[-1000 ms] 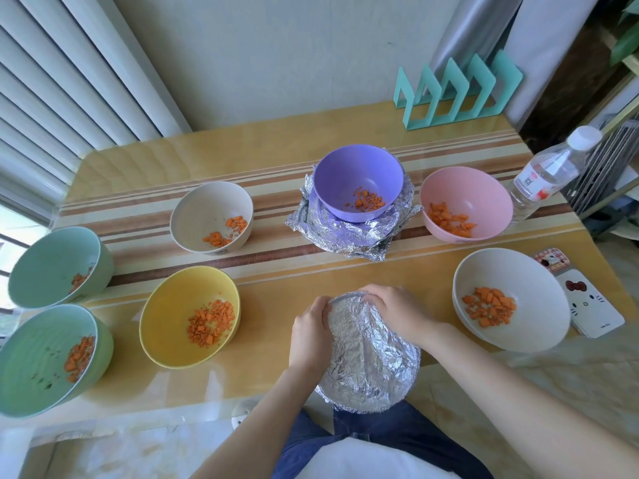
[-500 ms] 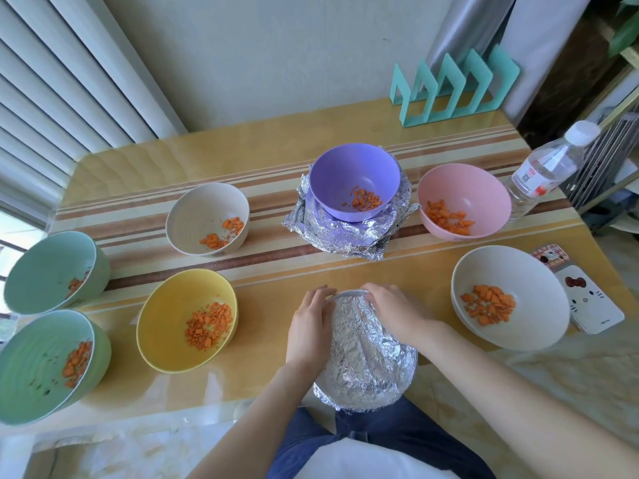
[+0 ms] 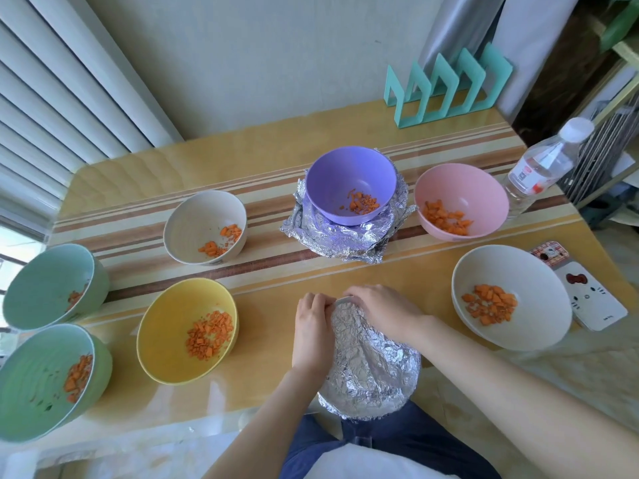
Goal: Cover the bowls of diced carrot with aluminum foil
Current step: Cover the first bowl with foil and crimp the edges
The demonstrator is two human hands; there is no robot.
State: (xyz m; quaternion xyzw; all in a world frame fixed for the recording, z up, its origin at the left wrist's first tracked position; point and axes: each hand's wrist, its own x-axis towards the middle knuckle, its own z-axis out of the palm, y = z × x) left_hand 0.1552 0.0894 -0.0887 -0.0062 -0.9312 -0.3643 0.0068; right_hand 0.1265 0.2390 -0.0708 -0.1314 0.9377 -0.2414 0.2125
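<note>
Near the grip on its left stands the yellow bowl (image 3: 162, 326) with diced carrot (image 3: 207, 335), uncovered. The left hand (image 3: 311, 326) curls its fingers on the left side of the foil-wrapped bowl (image 3: 377, 375), and the right hand (image 3: 383, 309) lies with bent fingers over its far rim, both holding the foil against it. Near the grip on its right, not touching it, sits the white bowl (image 3: 501, 271).

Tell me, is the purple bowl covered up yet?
Not covered. The purple bowl sits open on crumpled foil, its carrot bits showing.
</note>
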